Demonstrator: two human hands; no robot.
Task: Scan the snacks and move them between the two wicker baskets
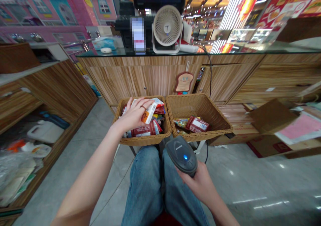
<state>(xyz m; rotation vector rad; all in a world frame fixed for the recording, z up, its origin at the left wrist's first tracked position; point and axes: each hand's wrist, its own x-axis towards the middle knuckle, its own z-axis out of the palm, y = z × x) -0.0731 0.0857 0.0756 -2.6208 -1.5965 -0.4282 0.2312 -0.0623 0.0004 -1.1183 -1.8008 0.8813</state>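
Note:
Two wicker baskets stand side by side beyond my knees. Over the left basket [145, 140], full of packaged goods, my left hand [136, 114] has its fingers closed on a white and orange box [149, 113]. My right hand [200, 179] is wrapped round the handle of a dark grey barcode scanner [181, 152] with a lit blue light, held above my right knee in front of the right basket [205, 105]. Inside that basket lie a dark red packet [197, 124] and a colourful wrapped packet [181, 122].
A wooden counter [130, 77] with a glass top carries a white fan [167, 26], a phone [138, 35] and a monitor. Open cardboard boxes [271, 122] sit at the right; a shelf unit [62, 82] with bottles stands left. A black cable hangs down.

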